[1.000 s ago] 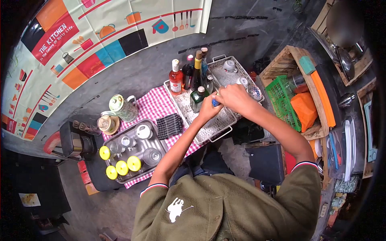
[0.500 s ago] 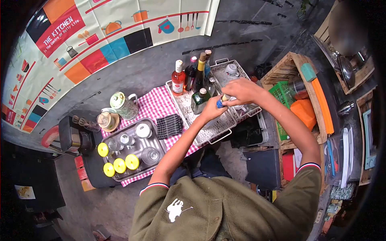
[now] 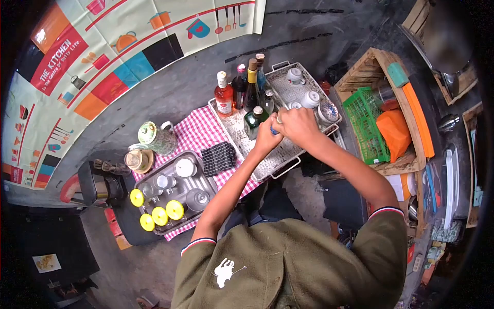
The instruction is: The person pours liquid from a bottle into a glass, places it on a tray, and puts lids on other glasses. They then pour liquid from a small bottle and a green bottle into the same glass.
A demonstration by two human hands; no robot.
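Looking down through the head camera, I find the small blue-and-pale item (image 3: pixel 274 131) between the two hands, above the pale openwork tray (image 3: pixel 272 156), in from its near edge. My left hand (image 3: pixel 265 138) is closed around the blue part; my right hand (image 3: pixel 298 123) is curled over the pale end, fingers bent. What I can see of the item's long axis runs from the blue part in the left hand away from the body and slightly rightward to the pale end under the right. Fingers cover most of it, so I cannot tell how far it tilts. The left hand is nearer the green bottle (image 3: pixel 252 123), just beside it in view, though I cannot tell whether they touch. The right hand lies nearer the white cup (image 3: pixel 310 99) toward the tray's right side. The red bottle (image 3: pixel 224 102) stands by the far left corner, well apart from both hands.
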